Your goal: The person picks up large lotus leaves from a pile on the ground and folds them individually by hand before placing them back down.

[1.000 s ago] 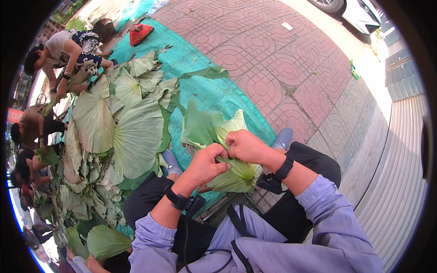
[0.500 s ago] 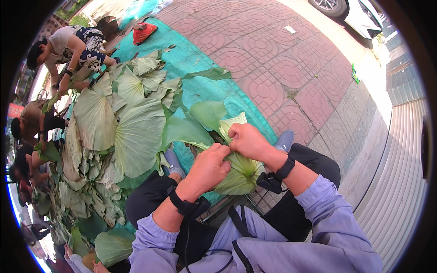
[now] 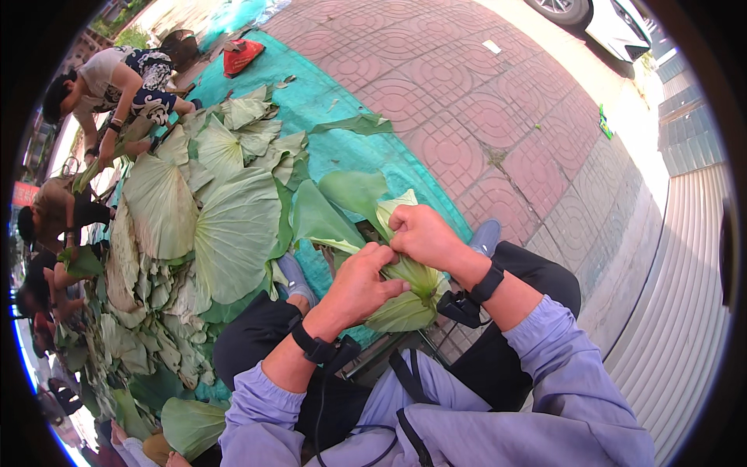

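A large green lotus leaf (image 3: 403, 310) hangs in front of my knees, its ribs meeting at a yellowish centre. My left hand (image 3: 356, 286) is closed on its upper edge, the thumb pointing right across the leaf. Close beside it, my right hand (image 3: 429, 240) pinches the same edge, and a pale flap of leaf stands up above the knuckles. The fingertips of both hands are partly hidden. Just beyond my left hand, a green leaf piece (image 3: 320, 219) stands with its edge curled; I cannot tell whether it belongs to the held leaf.
Heaped lotus leaves (image 3: 237, 233) cover the left side of a teal tarp (image 3: 373, 159). Several people bend over leaves along the far left. A red bag (image 3: 243, 57) lies at the tarp's far end. Red patterned paving (image 3: 459, 117) stretches right, toward a parked white car (image 3: 615, 31).
My left thumb has stretched out to the right over the leaf. The leaf piece beyond that hand has risen and curled. My right hand has barely moved.
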The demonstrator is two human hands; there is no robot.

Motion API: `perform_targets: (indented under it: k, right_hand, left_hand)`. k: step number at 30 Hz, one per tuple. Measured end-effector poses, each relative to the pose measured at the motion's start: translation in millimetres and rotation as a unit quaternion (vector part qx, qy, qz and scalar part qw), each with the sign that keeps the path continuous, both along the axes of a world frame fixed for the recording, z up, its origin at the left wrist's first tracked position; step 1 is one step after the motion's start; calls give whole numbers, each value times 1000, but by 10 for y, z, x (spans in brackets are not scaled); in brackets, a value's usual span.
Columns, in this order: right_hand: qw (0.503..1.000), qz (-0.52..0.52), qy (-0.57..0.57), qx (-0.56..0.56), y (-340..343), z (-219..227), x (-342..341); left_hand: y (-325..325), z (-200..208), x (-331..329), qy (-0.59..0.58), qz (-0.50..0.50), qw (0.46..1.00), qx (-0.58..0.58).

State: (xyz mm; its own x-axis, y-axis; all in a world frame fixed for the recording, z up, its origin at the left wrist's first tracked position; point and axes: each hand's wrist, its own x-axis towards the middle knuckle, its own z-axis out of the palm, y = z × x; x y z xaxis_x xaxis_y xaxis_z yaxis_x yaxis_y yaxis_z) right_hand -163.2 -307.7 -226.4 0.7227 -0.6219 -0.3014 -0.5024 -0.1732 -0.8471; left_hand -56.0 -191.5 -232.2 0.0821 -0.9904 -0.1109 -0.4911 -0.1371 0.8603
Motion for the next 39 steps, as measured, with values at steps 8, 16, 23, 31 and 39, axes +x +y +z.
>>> perform_targets:
  k: [8,16,23,31,39]
  right_hand:
    - [1000,-2,-10,-7,-84,51,3]
    - [1000,1,0,0,-68,105,-16]
    - [999,10,0,-35,-66,120,1]
    - [1000,6,0,-10,-73,100,4]
    - [1000,9,-2,-25,-67,100,2]
  left_hand:
    - [-2,-6,64,73,-30,996,-27]
    - [-10,42,58,109,-29,994,-13]
    - [-57,98,79,120,-25,992,42]
    - [-65,98,65,112,-33,992,39]
    - [-50,72,49,110,-32,992,43]
